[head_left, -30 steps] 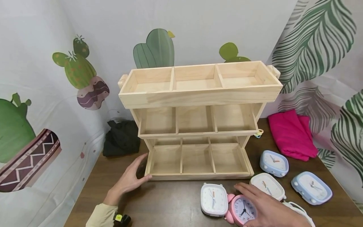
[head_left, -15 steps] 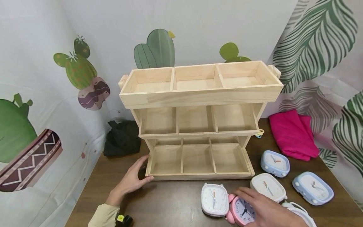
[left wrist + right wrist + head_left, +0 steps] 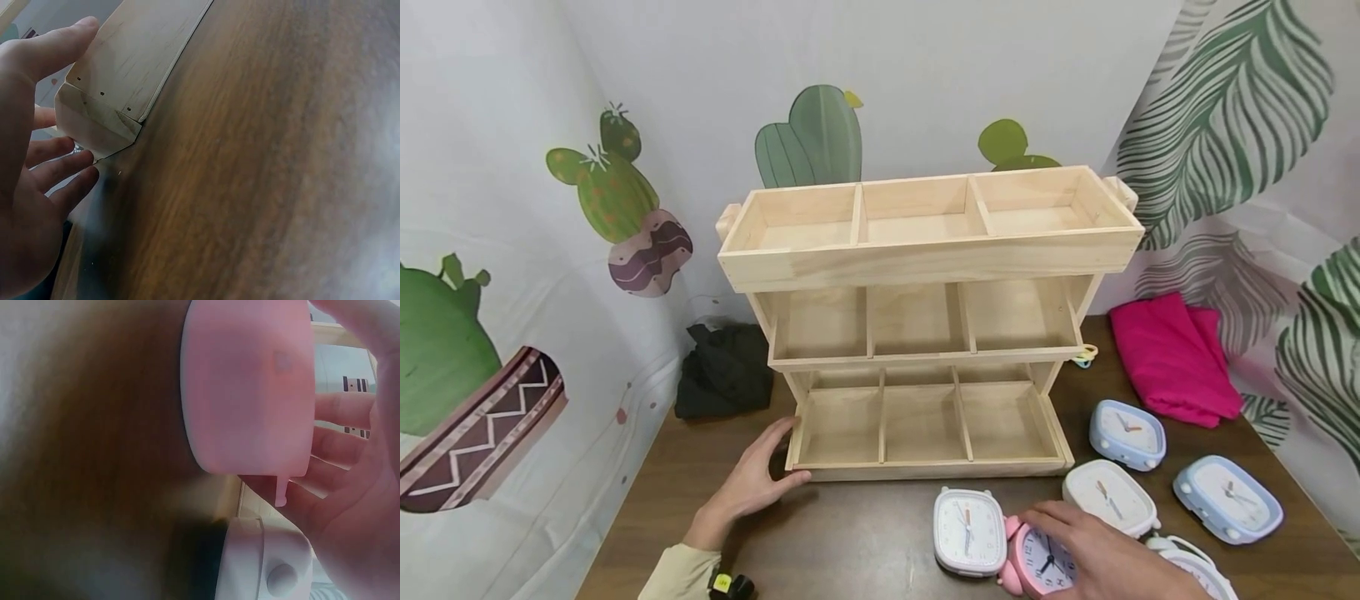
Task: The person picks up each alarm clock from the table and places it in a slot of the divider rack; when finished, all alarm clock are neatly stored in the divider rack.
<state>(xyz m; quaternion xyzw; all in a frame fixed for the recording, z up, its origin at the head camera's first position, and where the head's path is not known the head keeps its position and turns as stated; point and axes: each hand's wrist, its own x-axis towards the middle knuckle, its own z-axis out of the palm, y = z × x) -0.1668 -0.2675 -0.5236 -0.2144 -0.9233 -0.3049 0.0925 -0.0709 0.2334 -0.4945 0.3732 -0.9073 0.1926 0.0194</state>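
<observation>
Left hand [image 3: 752,487] relaxed, touching wooden shelf [image 3: 925,333] corner; right hand [image 3: 1108,562] grasping pink clock [image 3: 1037,562], face up.

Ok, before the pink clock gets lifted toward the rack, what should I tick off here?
1. Right hand fingers curled round the pink clock: ok.
2. Left hand on the wooden rack at its lower left corner: ok.
3. Rack compartments free: ok.
4. Pink clock apart from the white clock: not ok, they touch.
5. Grip firm enough: cannot tell.
</observation>
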